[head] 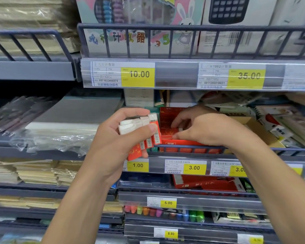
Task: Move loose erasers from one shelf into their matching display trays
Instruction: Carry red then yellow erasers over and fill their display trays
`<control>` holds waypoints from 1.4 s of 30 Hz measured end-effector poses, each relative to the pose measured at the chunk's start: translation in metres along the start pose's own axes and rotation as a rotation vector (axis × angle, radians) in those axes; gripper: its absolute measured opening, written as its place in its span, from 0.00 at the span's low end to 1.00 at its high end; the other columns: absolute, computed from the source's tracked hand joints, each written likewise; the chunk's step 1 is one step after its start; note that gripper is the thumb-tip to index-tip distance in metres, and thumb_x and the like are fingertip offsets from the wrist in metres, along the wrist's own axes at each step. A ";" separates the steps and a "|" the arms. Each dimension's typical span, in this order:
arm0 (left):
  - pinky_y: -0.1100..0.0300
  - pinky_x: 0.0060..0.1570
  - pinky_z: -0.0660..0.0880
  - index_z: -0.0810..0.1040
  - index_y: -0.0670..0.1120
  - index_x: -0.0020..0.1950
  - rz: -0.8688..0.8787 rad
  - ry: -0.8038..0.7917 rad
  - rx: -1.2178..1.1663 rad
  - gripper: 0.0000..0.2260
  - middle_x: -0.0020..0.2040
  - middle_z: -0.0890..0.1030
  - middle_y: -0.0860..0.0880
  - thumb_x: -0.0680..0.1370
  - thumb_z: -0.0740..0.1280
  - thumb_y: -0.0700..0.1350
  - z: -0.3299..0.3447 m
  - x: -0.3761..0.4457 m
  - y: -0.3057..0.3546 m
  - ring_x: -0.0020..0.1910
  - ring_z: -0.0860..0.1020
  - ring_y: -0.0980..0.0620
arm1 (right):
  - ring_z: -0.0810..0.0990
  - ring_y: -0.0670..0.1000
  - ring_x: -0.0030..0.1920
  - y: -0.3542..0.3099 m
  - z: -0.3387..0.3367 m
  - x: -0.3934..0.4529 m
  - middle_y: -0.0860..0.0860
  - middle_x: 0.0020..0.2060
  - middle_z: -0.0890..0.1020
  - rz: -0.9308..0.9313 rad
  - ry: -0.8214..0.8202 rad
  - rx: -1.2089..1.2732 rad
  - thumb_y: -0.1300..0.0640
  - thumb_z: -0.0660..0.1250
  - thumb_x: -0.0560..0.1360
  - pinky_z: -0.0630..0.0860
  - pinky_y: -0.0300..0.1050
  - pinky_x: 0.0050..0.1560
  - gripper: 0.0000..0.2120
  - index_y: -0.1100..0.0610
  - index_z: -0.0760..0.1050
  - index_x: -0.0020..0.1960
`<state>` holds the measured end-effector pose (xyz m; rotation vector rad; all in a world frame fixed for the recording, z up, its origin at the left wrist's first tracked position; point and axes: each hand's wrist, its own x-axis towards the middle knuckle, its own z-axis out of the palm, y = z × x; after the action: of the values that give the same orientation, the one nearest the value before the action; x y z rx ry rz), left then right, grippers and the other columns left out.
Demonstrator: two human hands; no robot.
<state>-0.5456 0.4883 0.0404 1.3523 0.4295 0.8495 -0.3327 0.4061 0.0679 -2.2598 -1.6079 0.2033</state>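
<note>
Red-sleeved erasers (144,131) in left hand (116,138)

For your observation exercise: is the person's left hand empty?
No, the left hand grips a bunch of red-sleeved erasers while the right hand reaches into the red display tray.

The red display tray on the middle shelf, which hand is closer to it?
Right. The right hand reaches into the red display tray, fingertips at an eraser inside. The left hand holds a bunch of erasers just left of the tray.
</note>
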 end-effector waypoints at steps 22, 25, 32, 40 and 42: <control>0.59 0.27 0.78 0.87 0.53 0.48 0.027 0.021 -0.031 0.12 0.45 0.88 0.48 0.67 0.80 0.43 0.017 0.005 -0.003 0.37 0.85 0.49 | 0.81 0.42 0.38 -0.002 -0.008 -0.033 0.43 0.40 0.85 -0.255 0.054 0.704 0.48 0.74 0.73 0.77 0.34 0.41 0.15 0.47 0.82 0.59; 0.59 0.27 0.77 0.87 0.53 0.47 0.028 0.040 -0.046 0.12 0.44 0.88 0.47 0.67 0.82 0.42 0.021 0.006 -0.003 0.35 0.84 0.49 | 0.82 0.46 0.44 -0.010 0.006 -0.033 0.48 0.51 0.86 -0.295 0.018 0.735 0.50 0.76 0.72 0.79 0.42 0.45 0.23 0.51 0.78 0.66; 0.59 0.28 0.79 0.86 0.50 0.52 0.028 0.062 -0.105 0.14 0.46 0.88 0.45 0.68 0.81 0.44 0.024 0.008 -0.003 0.38 0.85 0.48 | 0.84 0.49 0.51 -0.014 0.022 -0.028 0.45 0.51 0.86 -0.252 0.133 0.898 0.52 0.76 0.72 0.80 0.46 0.55 0.20 0.48 0.80 0.64; 0.59 0.26 0.78 0.85 0.49 0.50 0.055 0.086 -0.141 0.12 0.45 0.88 0.45 0.68 0.80 0.43 0.021 0.012 -0.004 0.39 0.86 0.48 | 0.84 0.47 0.46 -0.018 0.022 -0.028 0.50 0.48 0.86 -0.214 0.193 1.181 0.61 0.75 0.72 0.77 0.40 0.43 0.15 0.56 0.78 0.58; 0.59 0.25 0.77 0.82 0.47 0.53 0.051 0.089 -0.128 0.15 0.46 0.89 0.43 0.68 0.79 0.43 0.020 0.013 -0.003 0.45 0.88 0.46 | 0.83 0.51 0.45 -0.012 0.016 -0.029 0.53 0.46 0.85 -0.186 0.207 1.291 0.60 0.74 0.70 0.77 0.44 0.43 0.18 0.60 0.77 0.59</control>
<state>-0.5225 0.4847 0.0436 1.2147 0.4038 0.9663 -0.3580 0.3859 0.0551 -1.0802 -1.0273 0.6851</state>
